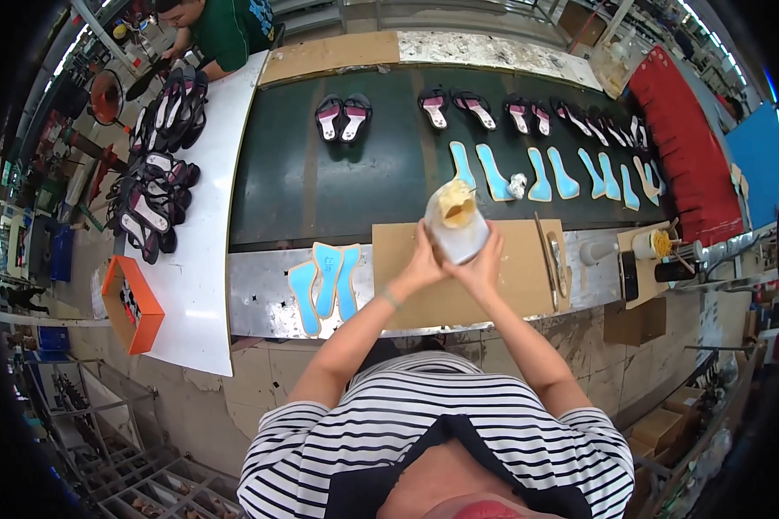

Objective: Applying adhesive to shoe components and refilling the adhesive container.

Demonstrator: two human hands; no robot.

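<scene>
Between my two hands is a whitish plastic container (460, 245), tilted, with a dried yellow crust around its opening. My left hand (418, 265) grips its left side, and my right hand (482, 265) is wrapped around its right side. The container is above a brown cardboard sheet (459, 298). Beyond it on the dark green belt (290, 195) lie several light blue insoles (493, 173) in a row, with a small crumpled whitish lump (517, 185) among them. More blue insoles (327, 281) lie overlapping on the metal ledge, left of the cardboard.
Black sandals (344, 118) stand along the belt's far side. More sandals (151, 195) are piled on the white side table (208, 285), near an orange box (136, 304). Long tools (552, 259), a white bottle (593, 252) and pots (652, 244) are at right. A co-worker (229, 39) is at upper left.
</scene>
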